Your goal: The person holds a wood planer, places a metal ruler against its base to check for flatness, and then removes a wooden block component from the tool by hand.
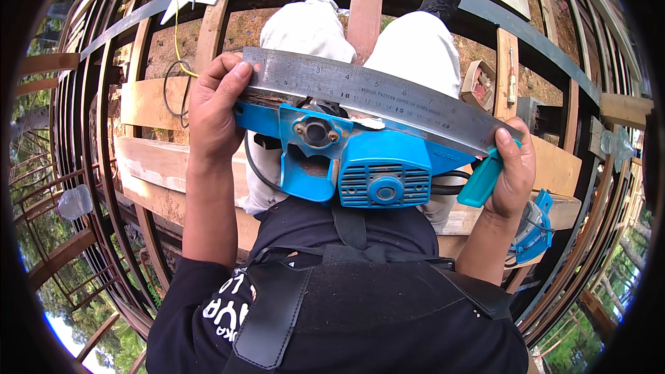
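Head view: your left hand [218, 100] pinches the metal ruler [367, 93] at its left end, thumb on top, the forearm rising from the lower edge. Your right hand [512, 170] is closed on the teal handle [481, 181] at the ruler's other end, thumb pressed near the corner. Between your hands, over your lap, is the blue planer [384, 166], the ruler running along its far edge. Beyond your right knee, a small box [471, 76] holds reddish things too small to identify. Your curled fingers are mostly hidden.
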Demonstrator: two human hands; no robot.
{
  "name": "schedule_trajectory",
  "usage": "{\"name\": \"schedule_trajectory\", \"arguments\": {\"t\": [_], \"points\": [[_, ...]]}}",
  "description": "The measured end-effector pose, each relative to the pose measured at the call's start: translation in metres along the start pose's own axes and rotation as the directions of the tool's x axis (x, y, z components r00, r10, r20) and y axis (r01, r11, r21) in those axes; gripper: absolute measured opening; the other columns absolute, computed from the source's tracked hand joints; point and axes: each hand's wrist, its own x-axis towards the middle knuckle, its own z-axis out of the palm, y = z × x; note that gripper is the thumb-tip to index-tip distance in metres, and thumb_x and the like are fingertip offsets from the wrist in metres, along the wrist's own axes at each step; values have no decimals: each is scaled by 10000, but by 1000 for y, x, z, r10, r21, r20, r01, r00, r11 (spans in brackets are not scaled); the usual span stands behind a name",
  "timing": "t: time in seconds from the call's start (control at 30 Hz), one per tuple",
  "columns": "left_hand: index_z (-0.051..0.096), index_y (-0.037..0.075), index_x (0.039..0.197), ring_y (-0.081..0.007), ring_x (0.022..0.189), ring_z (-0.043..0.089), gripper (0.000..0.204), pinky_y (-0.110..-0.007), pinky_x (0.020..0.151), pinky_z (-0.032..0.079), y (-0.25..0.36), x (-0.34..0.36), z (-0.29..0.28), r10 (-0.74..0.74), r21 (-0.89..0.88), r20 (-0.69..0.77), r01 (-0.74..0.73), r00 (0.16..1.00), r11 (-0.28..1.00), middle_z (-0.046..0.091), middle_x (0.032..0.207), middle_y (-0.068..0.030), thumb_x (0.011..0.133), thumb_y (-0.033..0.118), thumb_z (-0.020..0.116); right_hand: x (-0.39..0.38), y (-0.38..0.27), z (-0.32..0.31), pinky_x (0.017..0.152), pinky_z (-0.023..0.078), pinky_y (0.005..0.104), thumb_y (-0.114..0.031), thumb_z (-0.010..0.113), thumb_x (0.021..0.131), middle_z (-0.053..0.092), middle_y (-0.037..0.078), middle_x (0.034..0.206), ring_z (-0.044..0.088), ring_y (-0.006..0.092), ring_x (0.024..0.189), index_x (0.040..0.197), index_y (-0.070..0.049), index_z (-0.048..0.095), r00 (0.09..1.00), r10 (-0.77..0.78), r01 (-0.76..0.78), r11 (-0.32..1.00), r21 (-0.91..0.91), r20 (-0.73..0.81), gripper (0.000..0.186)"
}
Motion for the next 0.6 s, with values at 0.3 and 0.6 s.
{"name": "schedule_trajectory", "arguments": {"t": [0.3, 0.6], "points": [[591, 41, 890, -81, 767, 584, 78, -223, 711, 488, -2, 1, 3, 41, -8, -20, -41, 999, 999, 625, 875, -32, 915, 113, 601, 1, -2, -1, 633, 511, 247, -95, 615, 897, 624, 72, 853, 609, 121, 705, 1001, -21, 527, 1000, 19, -19, 1000, -16, -7, 156], [582, 44, 890, -81, 765, 578, 83, -223, 703, 486, -2, 1, -1, 29, -1, -12, -29, 1000, 1000, 619, 865, -32, 923, 119, 593, 0, 0, -1, 613, 504, 243, -113, 624, 895, 626, 59, 835, 602, 110, 680, 982, -34, 533, 999, 30, -30, 999, -11, -21, 148]]}}
